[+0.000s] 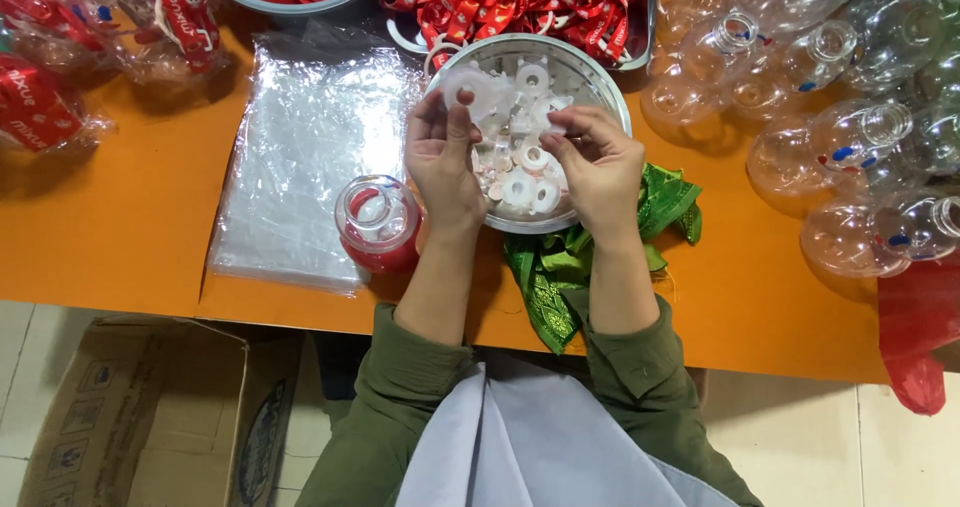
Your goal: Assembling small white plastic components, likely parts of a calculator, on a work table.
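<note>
Both hands work over the metal bowl (590, 77), which is heaped with white ring-shaped caps (520, 182). The left hand (445, 162) pinches one white ring (470, 87) at the bowl's left rim; the right hand (600, 167) curls over the bowl's middle, fingertips closing on small pieces. Left of the bowl stands one red-filled round bottle (378, 225), uncapped. Right of the bowl lie many empty clear bottles (850, 147), so most of the work looks undone
</note>
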